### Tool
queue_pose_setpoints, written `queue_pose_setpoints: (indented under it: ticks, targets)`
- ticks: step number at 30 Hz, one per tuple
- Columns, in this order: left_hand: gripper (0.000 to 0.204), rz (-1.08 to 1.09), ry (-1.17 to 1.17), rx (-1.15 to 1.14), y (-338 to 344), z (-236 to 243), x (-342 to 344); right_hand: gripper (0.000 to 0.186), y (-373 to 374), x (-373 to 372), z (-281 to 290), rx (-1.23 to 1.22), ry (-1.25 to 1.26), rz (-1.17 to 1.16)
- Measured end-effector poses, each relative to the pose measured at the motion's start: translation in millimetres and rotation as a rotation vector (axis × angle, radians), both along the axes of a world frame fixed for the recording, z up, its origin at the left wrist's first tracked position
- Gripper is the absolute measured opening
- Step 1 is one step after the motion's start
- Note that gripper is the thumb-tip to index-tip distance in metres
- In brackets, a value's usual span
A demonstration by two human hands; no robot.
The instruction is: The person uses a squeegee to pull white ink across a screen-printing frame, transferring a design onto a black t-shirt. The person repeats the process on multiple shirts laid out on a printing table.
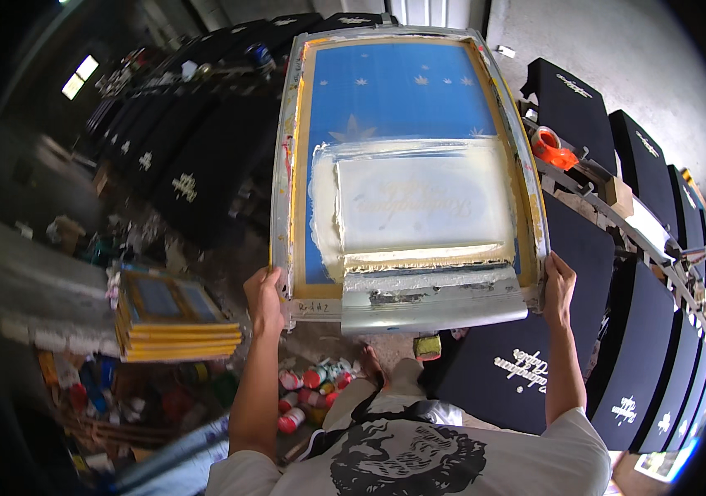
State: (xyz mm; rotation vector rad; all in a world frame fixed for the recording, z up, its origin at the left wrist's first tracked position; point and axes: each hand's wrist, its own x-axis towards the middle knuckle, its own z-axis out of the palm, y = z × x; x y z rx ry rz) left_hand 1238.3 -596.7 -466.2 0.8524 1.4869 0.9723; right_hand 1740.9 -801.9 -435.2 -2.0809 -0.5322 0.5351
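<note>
1. A large rectangular grey metal screen-printing frame [281, 190] is held up before the person's torso, above the floor, with black fabric panels [568, 289] to its right.
2. The left hand [265, 299] is curled closed around the frame's left rail near the bottom corner; the right hand [560, 289] grips the opposite rail likewise.
3. The frame looks stiff and moderately heavy, best held by both side rails, clear of its taut blue mesh [394, 103], which is probably easily damaged.
4. The creamy white ink [427, 169] looks wet and slippery; the broad silver metal-faced squeegee [435, 310] across the lower end could slide if the frame tilts.
5. The frame's underside and most of the fingertips are hidden. The lettering beneath the ink is faint, and the dark left background is hard to make out.
</note>
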Motion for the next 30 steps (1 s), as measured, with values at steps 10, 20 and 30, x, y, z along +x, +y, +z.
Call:
queue_pose_setpoints:
  ticks: [10, 20, 30]
  targets:
    - [0.016, -0.218, -0.043, 0.005, 161, -20, 57, 0.037, 68, 0, -1, 0.088, 0.034, -0.174]
    - [0.012, -0.244, -0.054, -0.008, 287, -58, 109, 0.036, 157, 34, -49, 0.114, 0.113, -0.286]
    - [0.015, -0.25, -0.075, -0.01, 394, -115, 129, 0.035, 271, 69, -127, 0.15, 0.17, -0.257]
